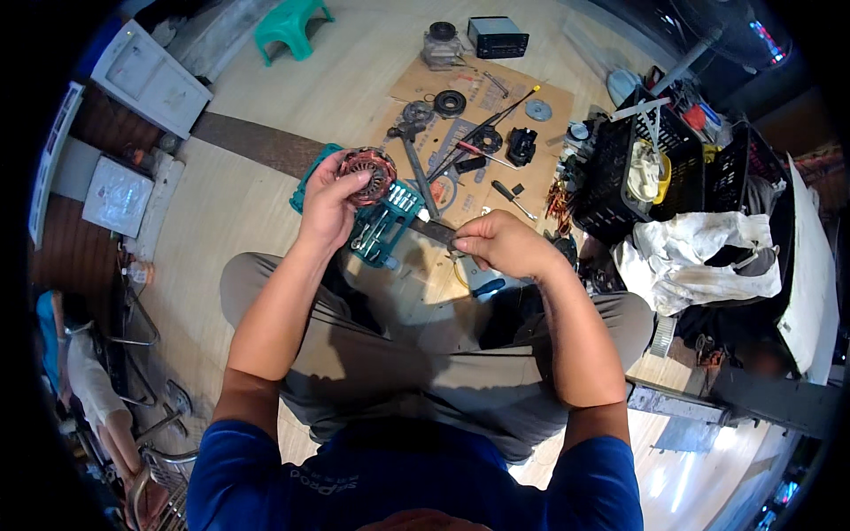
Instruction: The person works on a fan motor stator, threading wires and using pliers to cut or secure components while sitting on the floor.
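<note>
My left hand (326,208) is closed on a round motor stator (381,166) with reddish copper windings, its thumb lying over the ring's face. Between the thumb and fingers of my right hand (512,244) is the end of a dark flat strip (432,232); its exact kind is unclear. The strip points left, below the stator and apart from it. Under my hands lies an open teal socket set case (386,260) with shiny sockets, partly covered by my left hand. A hammer (416,168) rests just beyond the strip.
A cardboard sheet (553,111) bears a black ring (450,103), a screwdriver (513,200) and several dark parts. Black crates (611,181) and white cloth (695,261) stand right. Far off are a car radio (498,40) and green stool (288,26). A blue-handled tool (487,288) lies near my right knee.
</note>
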